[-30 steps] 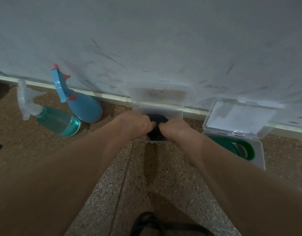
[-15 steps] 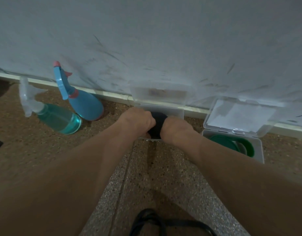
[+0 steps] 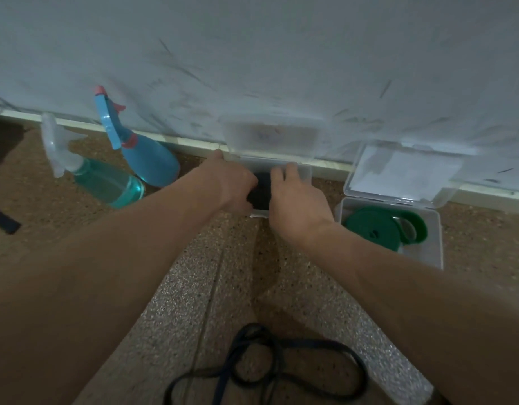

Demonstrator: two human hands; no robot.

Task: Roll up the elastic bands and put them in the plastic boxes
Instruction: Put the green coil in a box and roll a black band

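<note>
Our left hand [image 3: 233, 185] and right hand [image 3: 296, 203] both reach into the middle plastic box [image 3: 303, 172], which stands open on the floor against the wall. Between them sits a dark rolled band [image 3: 261, 191], low inside the box. The left hand's fingers curl down at the roll's left side; whether they pinch it or only press it we cannot tell. The right hand lies flatter, fingers stretched forward over the roll's right side and the box's far edge, more pressing than gripping.

We judge this band as nearly stowed: it is inside the box, and what remains for it is letting go and closing the clear lid [image 3: 271, 135], which leans up against the wall.

To the right, a second plastic box [image 3: 435, 229] stands open with a green rolled band [image 3: 375, 228] coiled inside, so that 1 looks done apart from its lid.

Nearer to us, a dark blue band [image 3: 270, 361] lies loose and looped on the floor, not yet rolled. We see no third box for it.

The dark roll looks compact and matte, its coils too dim to make out.
</note>
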